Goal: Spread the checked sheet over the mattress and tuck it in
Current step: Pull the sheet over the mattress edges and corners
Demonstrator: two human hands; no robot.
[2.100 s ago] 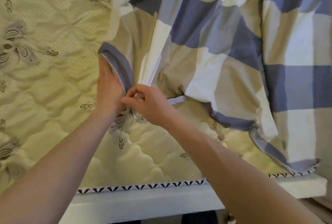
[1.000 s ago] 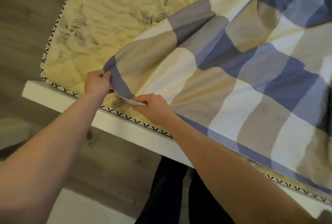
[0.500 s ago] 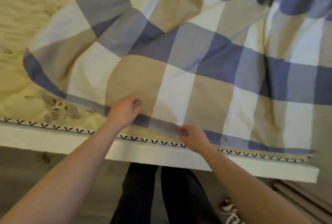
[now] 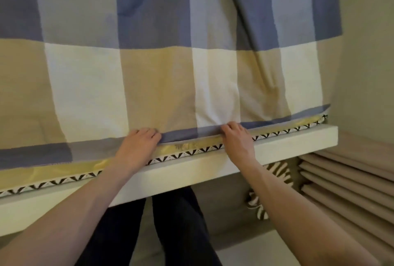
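The checked sheet (image 4: pixel 162 69) lies spread over the mattress (image 4: pixel 187 145), its blue hem running just short of the near edge, so a thin yellow strip of mattress and its black-and-white zigzag piping (image 4: pixel 181 155) show on the near side of the fingers. No container is in view.

The left hand (image 4: pixel 138 144) is closed on the hem, fingers (image 4: pixel 149 133) curled down over the cloth. The right hand (image 4: pixel 237 137) grips the same hem a little way along, fingers (image 4: pixel 230 128) bent over its edge. Between the two hands the hem is pulled taut and slightly lifted off the mattress.

Beyond the fingers the sheet covers everything to the top of the frame; whether it reaches the far side cannot be told. Its left end is cut off. Below the white bed base (image 4: pixel 191 171) stand dark trouser legs (image 4: pixel 181 223), with a striped object (image 4: pixel 275 171) partly hidden behind the right forearm.
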